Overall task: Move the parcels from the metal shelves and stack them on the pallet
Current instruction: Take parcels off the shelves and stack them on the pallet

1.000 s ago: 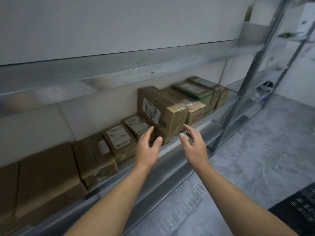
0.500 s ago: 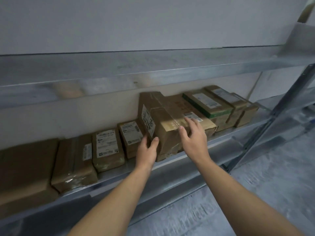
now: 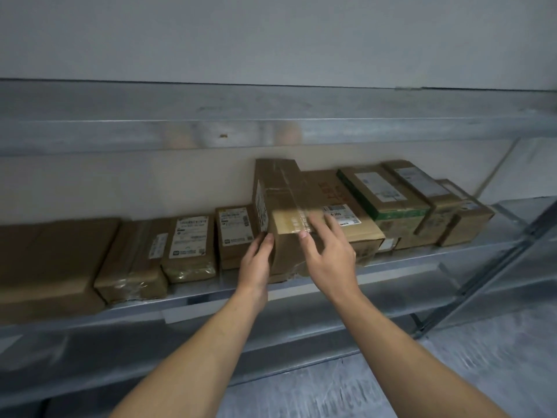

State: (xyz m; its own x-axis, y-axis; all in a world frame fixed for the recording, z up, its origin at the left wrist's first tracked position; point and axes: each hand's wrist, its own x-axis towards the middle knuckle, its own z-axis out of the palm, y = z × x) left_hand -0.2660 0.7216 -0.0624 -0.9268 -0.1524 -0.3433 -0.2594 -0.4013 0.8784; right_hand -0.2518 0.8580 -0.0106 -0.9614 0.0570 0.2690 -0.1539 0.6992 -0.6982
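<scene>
Step in hand: grasping a parcel on the grey metal shelf (image 3: 422, 268). The left hand (image 3: 256, 262) presses straight fingers against the left side of the tall brown taped cardboard parcel (image 3: 286, 203). The right hand (image 3: 330, 257) lays spread fingers on its top front edge. Next, probably: clamp both sides and lift clear. A neighbouring white label (image 3: 337, 214) appears to read "4-J06"; other print is illegible.

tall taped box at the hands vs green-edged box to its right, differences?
The tall taped box rises above its neighbours; the green-edged box lies flat and lower. The tall taped box carries its label on the left side face, the green-edged box on top. The left hand and right hand touch the tall taped box; neither touches the green-edged box. Both are brown cardboard.
</scene>
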